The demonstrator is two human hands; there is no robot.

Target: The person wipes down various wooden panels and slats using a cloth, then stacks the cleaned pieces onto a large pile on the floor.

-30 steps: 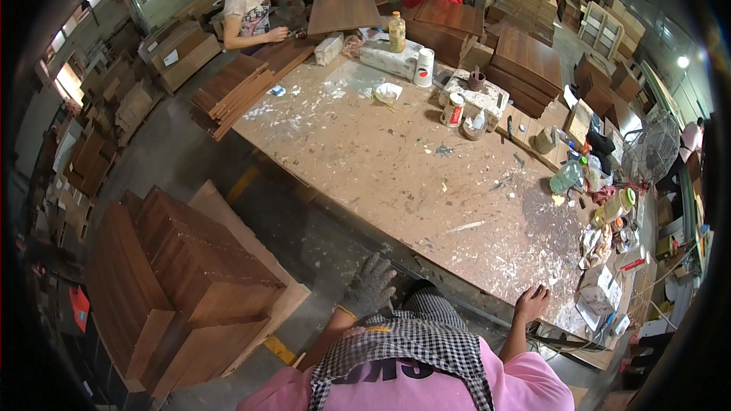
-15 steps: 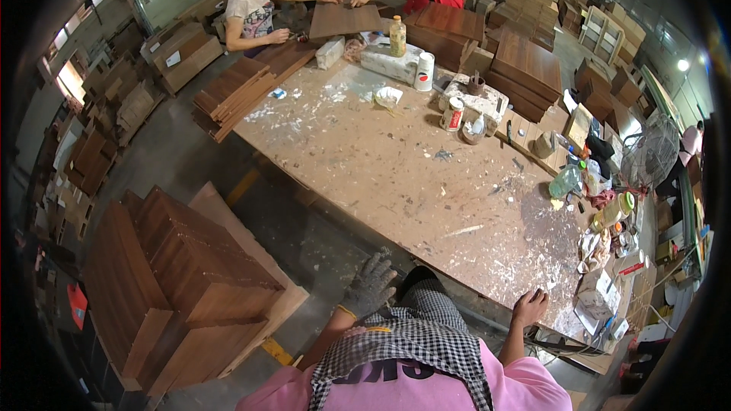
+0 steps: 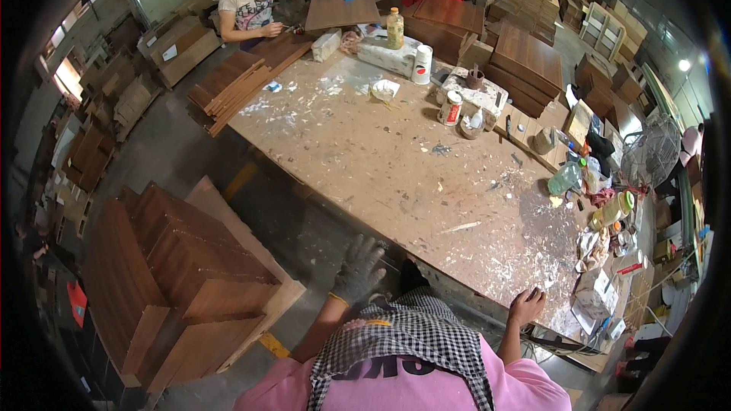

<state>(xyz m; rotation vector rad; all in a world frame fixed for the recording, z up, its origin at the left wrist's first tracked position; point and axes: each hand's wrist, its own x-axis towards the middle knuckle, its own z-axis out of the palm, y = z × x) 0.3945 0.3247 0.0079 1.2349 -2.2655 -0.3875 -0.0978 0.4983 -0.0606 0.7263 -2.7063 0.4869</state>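
My left hand (image 3: pixel 357 269), in a grey work glove, holds nothing. Its fingers are spread above the floor, just off the near edge of the worktable (image 3: pixel 365 164). My right hand (image 3: pixel 526 307) is bare and rests at the table's near right edge with its fingers curled in. Something small and dark shows at those fingertips, too small to name. White flecks and scraps lie on the tabletop around it. Left of my gloved hand, stacked brown wood panels (image 3: pixel 205 251) stand on a pallet.
Across the table, two people reach over a brown panel (image 3: pixel 343 12); blue things show at their hands. A bottle (image 3: pixel 394 29), a white cup (image 3: pixel 422 65) and a can (image 3: pixel 450 109) stand at the far side. Jars, a fan (image 3: pixel 649 154) and clutter line the right.
My left hand has moved slightly forward and left, fingers still spread. My right hand stays at the table edge. Across the table, the person in red has drawn a hand back from the panel.
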